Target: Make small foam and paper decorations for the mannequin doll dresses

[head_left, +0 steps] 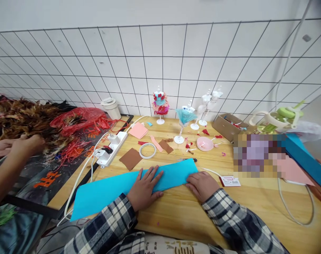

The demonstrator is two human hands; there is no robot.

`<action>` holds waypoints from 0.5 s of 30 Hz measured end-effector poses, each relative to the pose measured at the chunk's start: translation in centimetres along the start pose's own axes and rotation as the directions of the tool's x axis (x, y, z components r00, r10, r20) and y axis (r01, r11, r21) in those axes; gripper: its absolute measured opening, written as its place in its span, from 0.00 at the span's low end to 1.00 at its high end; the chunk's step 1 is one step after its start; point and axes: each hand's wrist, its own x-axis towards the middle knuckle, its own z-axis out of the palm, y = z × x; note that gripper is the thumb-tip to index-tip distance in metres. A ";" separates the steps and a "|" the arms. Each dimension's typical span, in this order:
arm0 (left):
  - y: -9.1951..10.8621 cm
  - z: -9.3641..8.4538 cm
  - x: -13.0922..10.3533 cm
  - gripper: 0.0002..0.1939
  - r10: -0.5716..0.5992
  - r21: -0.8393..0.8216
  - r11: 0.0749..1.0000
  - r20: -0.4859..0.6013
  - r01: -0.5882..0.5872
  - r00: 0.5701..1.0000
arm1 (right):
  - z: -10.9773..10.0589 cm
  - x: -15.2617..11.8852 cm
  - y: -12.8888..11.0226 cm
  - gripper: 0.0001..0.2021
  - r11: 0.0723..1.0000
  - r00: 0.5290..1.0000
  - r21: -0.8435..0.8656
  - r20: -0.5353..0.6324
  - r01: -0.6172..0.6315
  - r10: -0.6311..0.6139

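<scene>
A long strip of bright blue crepe paper (107,190) lies slantwise across the front of the wooden table, its left end hanging past the edge. My left hand (146,188) rests flat on its middle with the fingers spread. At the right end, my right hand (204,185) has its fingers curled in and pinches the paper's lower corner. Just beyond the paper are a white tape ring (147,151), a brown paper square (130,158) and a utility knife (193,160), partly covered by the strip.
Small dress forms stand at the back, one in a colourful paper dress (159,102), another in blue paper (185,116). A pink dish (205,144), cardboard box (229,127), power strip (113,148) and price tag (230,181) lie around. At left, another person's hands (28,144) handle feathers.
</scene>
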 end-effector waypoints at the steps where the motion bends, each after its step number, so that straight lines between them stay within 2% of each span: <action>1: 0.0 0.0 -0.3 0.39 0.010 0.010 1.000 0.019 -0.010 1.000 | -0.2 0.2 0.1 0.16 0.999 0.999 0.014 -0.012 -0.047 0.047; 3: 0.0 -0.2 -0.9 0.41 0.024 0.008 1.000 0.058 -0.024 0.998 | -0.4 0.8 0.0 0.18 0.996 0.992 0.025 -0.091 -0.087 0.089; 5: 0.0 -0.4 -1.3 0.42 0.034 -0.016 0.999 0.098 -0.032 0.995 | 0.2 1.4 -0.3 0.22 0.999 0.985 0.007 -0.167 -0.038 0.039; 7: -0.2 -0.8 -1.6 0.41 0.033 -0.045 0.999 0.135 -0.027 0.990 | 1.4 2.0 -0.7 0.30 0.999 0.991 -0.020 -0.132 0.033 -0.035; 10: -0.9 -2.1 -2.5 0.39 0.047 -0.121 0.992 0.230 -0.019 0.972 | 3.4 2.4 -1.1 0.32 0.999 0.999 -0.004 -0.006 0.047 -0.047; 12: -1.4 -4.2 -3.8 0.40 0.090 -0.204 0.979 0.314 -0.025 0.945 | 4.1 2.4 -1.3 0.34 0.998 0.998 0.023 0.041 0.050 -0.051; 13: -1.7 -5.6 -4.7 0.42 0.082 -0.227 0.974 0.322 -0.007 0.943 | 4.2 2.3 -1.4 0.35 0.998 0.997 0.036 0.055 0.051 -0.053; 15: -2.4 -9.3 -7.2 0.40 0.006 -0.218 0.975 0.226 0.045 0.974 | 4.1 2.2 -1.5 0.36 0.997 0.996 0.056 0.076 0.045 -0.049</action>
